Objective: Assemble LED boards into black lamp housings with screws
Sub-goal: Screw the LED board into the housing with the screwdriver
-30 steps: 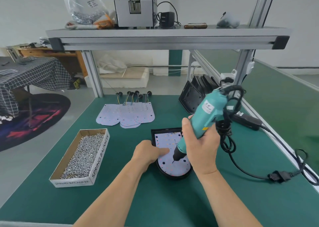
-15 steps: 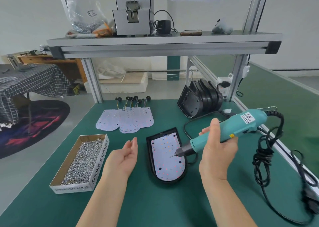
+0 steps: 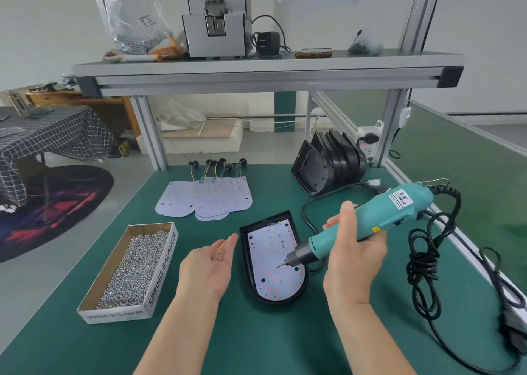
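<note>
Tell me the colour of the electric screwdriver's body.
Teal, with a grey nose and black cord; the head view shows the electric screwdriver in the right hand.

The left hand (image 3: pixel 211 263) is off the board (image 3: pixel 271 286) and now lies palm up at the housing's (image 3: pixel 245 249) 9 o'clock. The right hand (image 3: pixel 353 254) no longer holds the screwdriver (image 3: pixel 379 217) upright: it slants, tail toward 2 o'clock, bit toward 8 o'clock.

Right hand (image 3: pixel 353 256) gripping teal electric screwdriver (image 3: pixel 368 223), bit over LED board (image 3: pixel 275 263) in black housing (image 3: pixel 245 257); left hand (image 3: pixel 208 266) palm up beside it; screw box (image 3: pixel 129 269) further left
</note>
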Motion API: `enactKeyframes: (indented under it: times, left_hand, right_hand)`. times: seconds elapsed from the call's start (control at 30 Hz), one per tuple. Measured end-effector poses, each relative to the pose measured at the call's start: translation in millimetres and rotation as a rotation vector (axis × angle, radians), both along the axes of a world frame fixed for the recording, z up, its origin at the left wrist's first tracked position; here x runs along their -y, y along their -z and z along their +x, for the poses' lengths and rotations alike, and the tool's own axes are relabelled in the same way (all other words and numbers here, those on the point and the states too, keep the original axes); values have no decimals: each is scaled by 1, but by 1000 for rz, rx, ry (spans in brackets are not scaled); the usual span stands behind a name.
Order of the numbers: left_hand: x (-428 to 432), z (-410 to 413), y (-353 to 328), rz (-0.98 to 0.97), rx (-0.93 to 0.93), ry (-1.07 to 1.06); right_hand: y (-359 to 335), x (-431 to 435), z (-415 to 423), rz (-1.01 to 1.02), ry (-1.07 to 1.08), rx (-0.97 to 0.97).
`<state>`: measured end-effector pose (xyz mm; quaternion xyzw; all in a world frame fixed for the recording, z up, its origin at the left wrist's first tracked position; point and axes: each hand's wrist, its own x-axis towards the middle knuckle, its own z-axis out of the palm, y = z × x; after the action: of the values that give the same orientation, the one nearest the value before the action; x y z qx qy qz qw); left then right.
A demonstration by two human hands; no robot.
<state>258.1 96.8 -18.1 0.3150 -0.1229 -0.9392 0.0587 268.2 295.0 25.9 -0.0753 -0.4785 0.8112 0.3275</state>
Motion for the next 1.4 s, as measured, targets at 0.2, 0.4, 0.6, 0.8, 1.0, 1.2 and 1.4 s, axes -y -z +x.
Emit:
enactKeyframes:
  times: [0.2,0.4,0.6,0.8,1.0,1.2,1.4]
  left_hand:
    - [-15,12,-13,-245,-33,59]
    - [-30,17,-20,-463,35,270]
    - [-42,25,-14,-526,-161,337]
    - [-48,33,-14,-732,-222,486]
    - [-52,37,-15,-614,-204,507]
    - [-56,40,-17,-480,-219,491]
    - [-65,42,-17,-460,-238,417]
  right_hand:
    - [-2,0,-1,9,15,-4]
    - [-9,1,1,7,28,-16]
    - [-19,-1,3,1,53,-49]
    - [-23,-5,-3,-50,68,-42]
    - [-25,-4,0,-42,56,-78]
    - [-23,-3,2,-39,55,-62]
    - [-22,-4,1,-60,67,-45]
